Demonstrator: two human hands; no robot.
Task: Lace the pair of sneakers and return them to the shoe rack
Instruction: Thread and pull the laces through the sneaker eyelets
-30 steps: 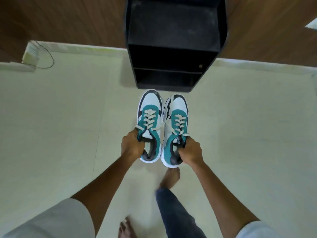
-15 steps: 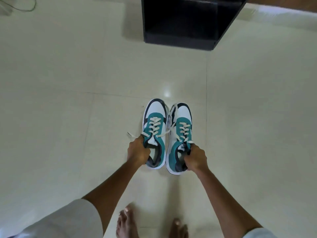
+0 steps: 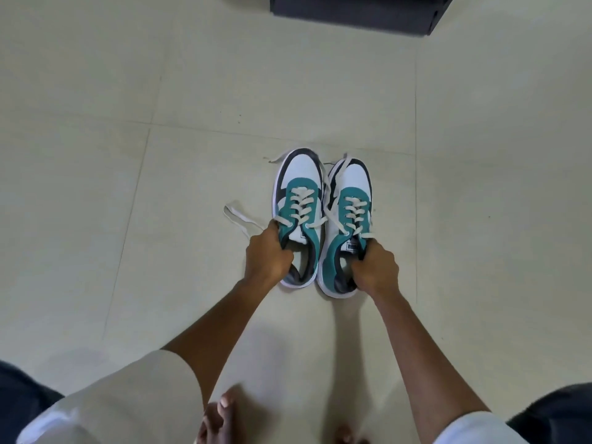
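Sneakers (image 3: 322,222) sat side by side on the tiled floor (image 3: 128,155), short of the shoe rack (image 3: 352,9), left hand (image 3: 267,256) and right hand (image 3: 374,272) each clamped on a collar. Loose lace ends (image 3: 238,219) trailed sideways and looked liable to snag underfoot.

- The one camera sits on my head, looking steeply down past my arms at the tiled floor (image 3: 96,155).
- My left hand (image 3: 267,256) and right hand (image 3: 376,270) fall mid-frame, near.
- The shoe rack (image 3: 352,11) shows only at the top edge, farther ahead.
- My bare toes (image 3: 221,415) sit at the bottom edge.
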